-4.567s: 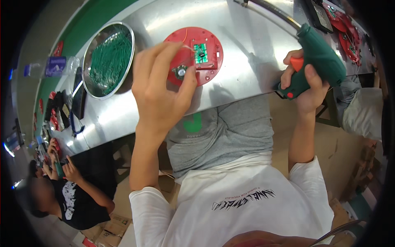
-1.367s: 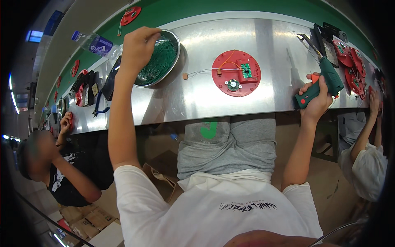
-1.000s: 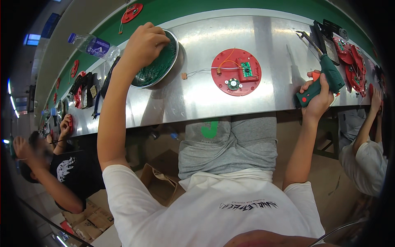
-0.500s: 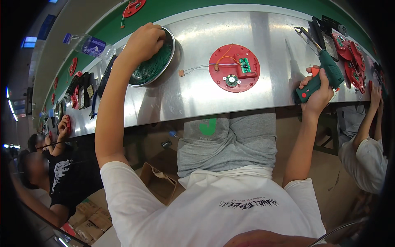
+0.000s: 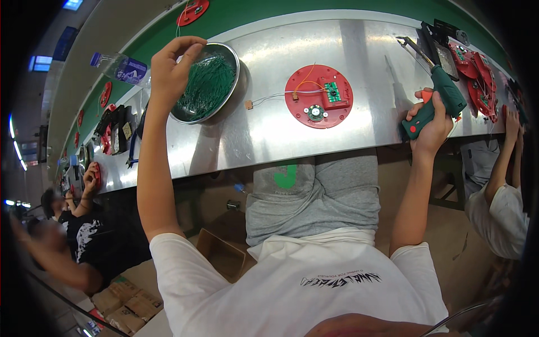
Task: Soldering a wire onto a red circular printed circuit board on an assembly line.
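Hands: right [image 5: 431,121] gripping screwdriver [image 5: 441,101].

Clear plastic bottle w/ blue label [image 5: 124,67] lies far left on bench; brown cardboard boxes [image 5: 126,312] on floor, bottom left.

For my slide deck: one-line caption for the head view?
Left hand over a steel bowl of green wires, right hand gripping a green power screwdriver beside a red disc.

Factory assembly line: long steel bench [image 5: 269,135], green conveyor belt [image 5: 314,11], seated co-workers [image 5: 499,208].
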### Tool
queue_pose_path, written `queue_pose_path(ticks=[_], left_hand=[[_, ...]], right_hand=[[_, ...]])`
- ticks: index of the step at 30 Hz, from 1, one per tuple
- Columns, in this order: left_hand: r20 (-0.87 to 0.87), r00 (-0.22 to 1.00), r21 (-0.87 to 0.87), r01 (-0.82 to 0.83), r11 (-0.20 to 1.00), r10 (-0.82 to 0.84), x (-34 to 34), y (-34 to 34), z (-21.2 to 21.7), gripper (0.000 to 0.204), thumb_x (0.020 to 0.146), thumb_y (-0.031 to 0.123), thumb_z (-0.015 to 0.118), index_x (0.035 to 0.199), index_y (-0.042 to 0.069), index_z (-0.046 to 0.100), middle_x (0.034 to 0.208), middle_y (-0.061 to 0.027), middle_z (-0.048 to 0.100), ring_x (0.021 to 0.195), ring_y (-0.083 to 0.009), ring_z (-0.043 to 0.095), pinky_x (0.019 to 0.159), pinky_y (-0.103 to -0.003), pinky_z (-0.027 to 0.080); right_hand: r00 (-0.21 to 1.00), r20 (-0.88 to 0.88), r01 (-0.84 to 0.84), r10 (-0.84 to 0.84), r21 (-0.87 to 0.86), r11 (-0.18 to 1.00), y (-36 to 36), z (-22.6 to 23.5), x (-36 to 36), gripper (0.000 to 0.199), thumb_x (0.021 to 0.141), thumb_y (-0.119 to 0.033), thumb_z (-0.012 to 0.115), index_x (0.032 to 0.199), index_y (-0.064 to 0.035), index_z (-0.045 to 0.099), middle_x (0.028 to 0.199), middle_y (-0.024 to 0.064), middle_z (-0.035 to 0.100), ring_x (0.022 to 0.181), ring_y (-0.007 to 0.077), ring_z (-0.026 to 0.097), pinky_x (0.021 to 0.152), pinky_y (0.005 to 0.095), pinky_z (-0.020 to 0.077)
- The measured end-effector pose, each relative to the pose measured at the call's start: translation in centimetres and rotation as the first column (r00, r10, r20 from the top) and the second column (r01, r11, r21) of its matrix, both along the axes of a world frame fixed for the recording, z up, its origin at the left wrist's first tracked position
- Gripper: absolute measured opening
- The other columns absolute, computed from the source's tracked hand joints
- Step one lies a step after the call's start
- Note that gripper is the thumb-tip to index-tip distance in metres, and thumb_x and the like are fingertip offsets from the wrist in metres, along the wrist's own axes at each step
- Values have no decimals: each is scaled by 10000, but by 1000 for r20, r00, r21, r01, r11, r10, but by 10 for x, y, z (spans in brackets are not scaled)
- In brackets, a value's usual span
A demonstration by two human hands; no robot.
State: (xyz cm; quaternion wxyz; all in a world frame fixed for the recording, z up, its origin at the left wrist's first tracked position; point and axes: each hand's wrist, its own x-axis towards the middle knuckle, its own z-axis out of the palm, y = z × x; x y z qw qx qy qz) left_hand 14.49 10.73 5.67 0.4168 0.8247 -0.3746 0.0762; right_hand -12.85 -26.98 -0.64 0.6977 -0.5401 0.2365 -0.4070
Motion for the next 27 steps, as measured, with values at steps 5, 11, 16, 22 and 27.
queue_pose_path(ticks=[5,11,16,22,27], left_hand=[[-181,983,-284,-44,958,-9,-30,-13,13,167,996,110,615,1060,-38,659,866,-58,683,832,-101,629,769,-226,500],[-327,944,-411,-97,906,-47,-100,-51,8,158,967,90,631,1047,-35,688,852,-42,675,793,-72,597,718,-198,448],[-441,889,-424,-84,902,-124,-159,-95,-20,147,935,48,660,1047,-40,699,876,-54,709,824,-106,658,741,-233,507],[-55,984,-81,-172,982,168,-171,-124,-57,135,919,99,687,1002,-7,699,842,-125,705,765,-148,674,682,-273,499],[114,977,-63,-176,982,183,-174,-138,-64,69,893,62,658,913,-4,664,821,-128,676,756,-305,636,663,-401,486]], right_hand=[[1000,9,-20,20,-10,1000,-4,-1,-5,285,970,-233,581,1061,38,587,904,144,654,529,152,568,481,300,468],[961,103,-244,256,-111,963,-2,0,-11,297,972,-175,559,1142,68,582,956,173,671,537,165,575,486,286,465],[899,64,-409,432,-226,884,18,7,-48,383,936,-84,562,1281,82,545,990,189,677,537,181,584,476,284,461],[857,-146,-515,494,-236,824,31,10,-73,277,839,43,632,1114,77,651,870,112,701,617,137,613,541,249,482],[841,-195,-541,505,-313,780,35,16,-69,216,785,38,666,998,65,688,830,88,695,667,140,636,603,253,501]])
